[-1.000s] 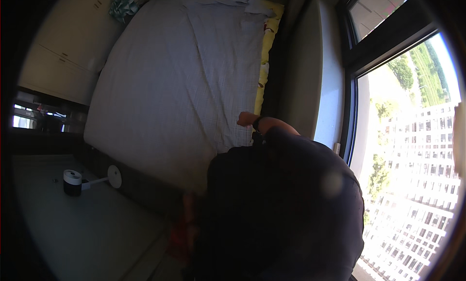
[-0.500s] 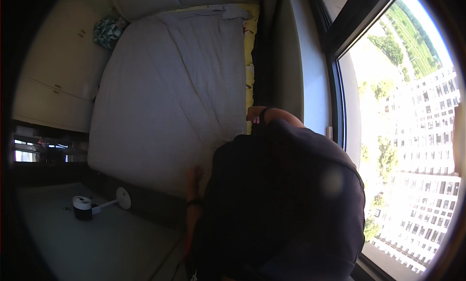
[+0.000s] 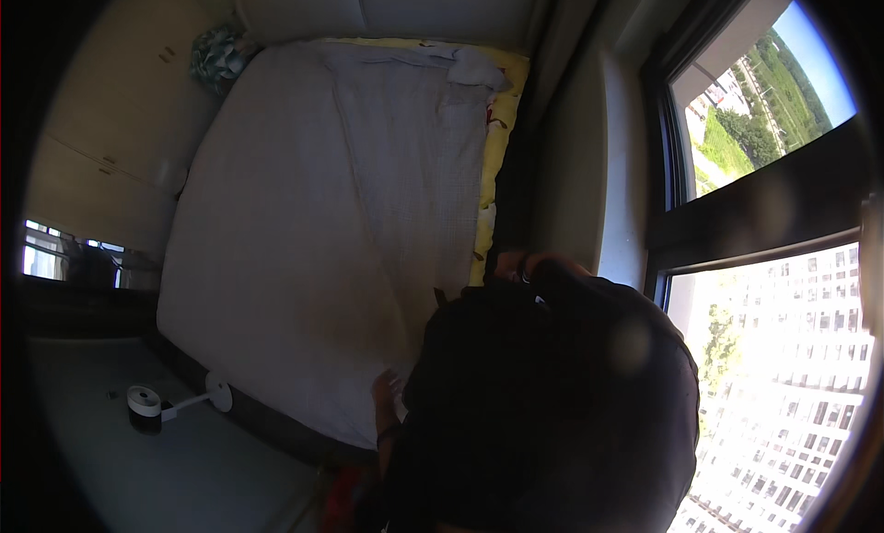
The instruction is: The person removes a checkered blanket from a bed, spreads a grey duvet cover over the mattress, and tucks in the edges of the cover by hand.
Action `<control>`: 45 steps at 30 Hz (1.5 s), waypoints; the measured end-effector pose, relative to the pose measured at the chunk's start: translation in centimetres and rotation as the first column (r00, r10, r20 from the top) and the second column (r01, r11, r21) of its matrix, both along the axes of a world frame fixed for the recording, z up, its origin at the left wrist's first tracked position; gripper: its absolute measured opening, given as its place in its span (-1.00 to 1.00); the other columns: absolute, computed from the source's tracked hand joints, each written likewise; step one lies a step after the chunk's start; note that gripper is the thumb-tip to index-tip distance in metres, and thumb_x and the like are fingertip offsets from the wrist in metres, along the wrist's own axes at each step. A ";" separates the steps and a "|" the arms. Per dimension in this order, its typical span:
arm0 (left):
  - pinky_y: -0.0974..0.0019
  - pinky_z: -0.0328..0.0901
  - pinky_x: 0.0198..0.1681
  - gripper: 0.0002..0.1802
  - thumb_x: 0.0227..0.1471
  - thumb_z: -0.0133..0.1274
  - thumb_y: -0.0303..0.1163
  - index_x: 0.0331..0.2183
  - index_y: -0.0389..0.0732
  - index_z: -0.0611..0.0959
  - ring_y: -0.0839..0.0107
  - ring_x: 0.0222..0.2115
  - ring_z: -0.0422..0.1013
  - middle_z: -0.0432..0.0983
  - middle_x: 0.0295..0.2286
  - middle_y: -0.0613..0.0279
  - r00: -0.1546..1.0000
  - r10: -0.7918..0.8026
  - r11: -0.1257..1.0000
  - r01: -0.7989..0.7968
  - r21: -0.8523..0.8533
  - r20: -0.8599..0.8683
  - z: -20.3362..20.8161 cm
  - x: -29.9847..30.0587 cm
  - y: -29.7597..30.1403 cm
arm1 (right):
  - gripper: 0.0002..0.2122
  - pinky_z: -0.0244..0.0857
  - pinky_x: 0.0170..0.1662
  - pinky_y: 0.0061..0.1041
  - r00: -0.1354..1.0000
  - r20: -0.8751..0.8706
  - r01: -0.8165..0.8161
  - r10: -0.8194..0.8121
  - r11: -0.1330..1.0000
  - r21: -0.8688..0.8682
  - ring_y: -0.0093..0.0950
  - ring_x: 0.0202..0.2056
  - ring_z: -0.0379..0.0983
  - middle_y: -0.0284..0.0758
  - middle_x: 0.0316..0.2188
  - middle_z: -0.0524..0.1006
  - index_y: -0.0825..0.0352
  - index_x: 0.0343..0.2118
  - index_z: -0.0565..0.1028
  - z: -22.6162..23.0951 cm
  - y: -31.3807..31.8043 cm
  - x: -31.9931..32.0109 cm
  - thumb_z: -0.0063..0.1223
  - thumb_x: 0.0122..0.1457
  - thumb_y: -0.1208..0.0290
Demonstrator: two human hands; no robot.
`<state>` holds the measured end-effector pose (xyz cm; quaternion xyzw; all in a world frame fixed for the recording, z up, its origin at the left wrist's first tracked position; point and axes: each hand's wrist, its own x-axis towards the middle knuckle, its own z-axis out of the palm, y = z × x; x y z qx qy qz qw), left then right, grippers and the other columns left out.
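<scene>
on the bed (image 3: 272, 427) lies the gray sheet (image 3: 276, 210), with the left hand (image 3: 384, 386) at its near end and the right hand (image 3: 507, 265) by the yellow cover (image 3: 494, 160), fingers too dark to tell wide or narrow, while smoothing seems underway, calling for gentle pulling.

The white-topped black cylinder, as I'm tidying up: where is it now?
The cylinder sits at the head view's lower left, beside the white rod, near the grey sheet.
</scene>
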<state>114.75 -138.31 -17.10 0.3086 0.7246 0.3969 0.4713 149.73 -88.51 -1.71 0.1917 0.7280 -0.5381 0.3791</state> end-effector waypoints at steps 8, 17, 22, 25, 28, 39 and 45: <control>0.24 0.31 -0.40 -0.70 -0.01 -0.16 -0.31 -0.22 -0.23 0.45 0.29 -0.36 0.41 0.45 -0.33 0.11 0.825 -0.410 0.908 0.329 -0.260 -0.388 2.2 -0.7 4.9 | -0.68 0.27 -0.45 -0.34 0.834 0.066 0.466 -0.548 0.764 0.447 -0.33 -0.53 0.41 -0.18 -0.65 0.47 0.37 -0.68 0.47 11.9 0.5 -4.3 -0.16 0.00 0.22; 0.19 0.31 -0.40 -0.74 -0.06 -0.11 -0.31 -0.29 -0.21 0.48 0.24 -0.39 0.41 0.46 -0.39 0.11 0.745 -0.635 0.762 0.559 -0.327 -0.206 5.4 -5.3 14.4 | -0.74 0.08 -0.04 -0.19 0.763 -0.480 0.501 -0.433 -0.073 0.862 -0.26 -0.07 0.18 -0.27 -0.19 0.33 0.17 -0.35 0.48 23.3 6.1 -0.2 -0.07 -0.11 0.21; 0.17 0.31 -0.40 -0.76 -0.09 -0.08 -0.31 -0.33 -0.20 0.50 0.22 -0.40 0.42 0.47 -0.42 0.11 0.649 -0.738 0.672 0.686 -0.279 -0.182 7.8 -7.3 19.9 | -0.45 -0.12 0.06 -0.04 0.605 -0.307 0.262 -0.735 -0.180 0.948 -0.13 0.12 -0.12 -0.12 0.09 0.01 0.06 0.01 0.20 27.9 6.5 6.7 0.00 -0.13 0.18; 0.16 0.31 -0.40 -0.77 -0.11 -0.07 -0.31 -0.36 -0.19 0.51 0.20 -0.41 0.42 0.47 -0.44 0.11 0.566 -0.808 0.590 0.773 -0.234 -0.166 8.9 -7.1 24.8 | -0.28 -0.20 0.07 0.05 0.474 -0.306 0.274 -0.826 -0.192 0.942 0.01 0.13 -0.22 -0.06 0.13 -0.11 -0.01 0.13 0.00 26.9 3.3 9.2 0.04 -0.16 0.16; 0.15 0.31 -0.40 -0.78 -0.12 -0.06 -0.31 -0.38 -0.19 0.51 0.19 -0.41 0.42 0.47 -0.45 0.11 0.534 -0.829 0.559 0.799 -0.221 -0.167 8.1 -8.2 26.9 | -0.20 -0.24 0.06 0.11 0.538 -0.290 0.238 -0.792 -0.187 0.953 0.14 0.12 -0.28 -0.04 0.15 -0.17 -0.03 0.15 -0.08 26.4 0.8 7.3 0.08 -0.20 0.12; 0.29 0.29 -0.46 -0.65 -0.11 -0.09 -0.17 -0.51 -0.31 0.54 0.36 -0.59 0.42 0.47 -0.61 0.08 0.652 -0.755 0.644 0.715 -0.271 -0.072 12.7 3.9 39.3 | -0.29 -0.36 0.04 0.25 0.583 -0.161 0.305 -0.796 0.031 0.952 0.32 0.08 -0.41 0.07 0.15 -0.32 0.09 0.06 0.16 27.2 1.0 8.5 0.12 -0.30 0.45; 0.19 0.29 -0.44 -0.69 -0.10 -0.13 -0.25 -0.54 -0.32 0.54 0.21 -0.56 0.42 0.47 -0.60 0.03 0.591 -0.793 0.604 0.734 -0.310 -0.147 12.5 4.7 41.6 | -0.58 -0.26 0.02 0.25 0.670 -0.319 0.240 -0.670 -0.211 0.948 0.35 0.05 -0.29 0.15 0.11 -0.19 0.20 -0.10 0.36 25.3 0.7 8.3 -0.05 -0.15 0.48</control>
